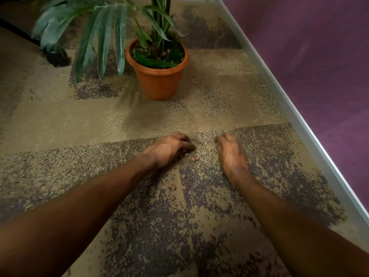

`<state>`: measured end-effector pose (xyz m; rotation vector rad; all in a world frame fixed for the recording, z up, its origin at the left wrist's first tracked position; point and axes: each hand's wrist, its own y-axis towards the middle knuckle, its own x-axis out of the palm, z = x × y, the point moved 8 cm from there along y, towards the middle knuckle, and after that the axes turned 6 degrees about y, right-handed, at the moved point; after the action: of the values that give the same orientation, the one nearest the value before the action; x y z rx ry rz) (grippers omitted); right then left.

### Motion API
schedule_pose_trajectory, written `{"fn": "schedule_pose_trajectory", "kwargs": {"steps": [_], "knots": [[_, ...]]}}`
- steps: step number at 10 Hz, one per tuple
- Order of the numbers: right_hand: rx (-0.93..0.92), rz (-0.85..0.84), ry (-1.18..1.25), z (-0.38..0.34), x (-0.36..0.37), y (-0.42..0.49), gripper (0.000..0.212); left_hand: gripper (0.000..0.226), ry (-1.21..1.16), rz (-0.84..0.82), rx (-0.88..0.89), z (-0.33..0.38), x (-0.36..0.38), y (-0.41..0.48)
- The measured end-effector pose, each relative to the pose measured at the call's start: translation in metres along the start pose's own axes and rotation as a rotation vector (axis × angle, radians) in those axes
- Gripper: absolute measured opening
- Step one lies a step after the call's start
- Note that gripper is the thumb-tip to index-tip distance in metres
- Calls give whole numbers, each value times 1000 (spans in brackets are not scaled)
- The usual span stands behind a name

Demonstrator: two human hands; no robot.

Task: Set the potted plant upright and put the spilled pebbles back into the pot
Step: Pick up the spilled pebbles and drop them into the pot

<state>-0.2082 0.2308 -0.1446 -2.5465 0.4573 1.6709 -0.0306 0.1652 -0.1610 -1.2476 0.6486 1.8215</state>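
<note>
The orange plastic pot [158,80] stands upright on the carpet, with green stems and long leaves [111,33] rising from it and a few pebbles on its soil. Several small pinkish pebbles [194,158] lie scattered on the carpet nearer to me. My left hand [171,148] rests palm down on the carpet just left of them, fingers curled over some pebbles. My right hand [231,152] lies on its edge to their right, fingers curled inward. What either palm holds is hidden.
A purple wall [309,56] with a pale skirting board [279,92] runs diagonally along the right. A black chair castor [57,57] and its dark base sit at the upper left behind the leaves. Mottled beige and grey carpet [79,120] covers the floor.
</note>
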Motion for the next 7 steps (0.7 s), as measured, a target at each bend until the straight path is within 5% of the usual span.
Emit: {"fn": "schedule_pose_trajectory", "kwargs": {"steps": [1,3,5,7], "knots": [[-153,34,48,-33,-6,10,34,33,-19,-53,-11,2,0,6],[-385,147,26,-115,-31,86,26,52,70,-21,46,9,-3,8],[-463,238,271,-177,-72,158,20,25,-63,4,-93,-14,0,-5],[-415,163,325,-191,-65,191,21,29,-32,122,-119,-34,-19,-24]]}}
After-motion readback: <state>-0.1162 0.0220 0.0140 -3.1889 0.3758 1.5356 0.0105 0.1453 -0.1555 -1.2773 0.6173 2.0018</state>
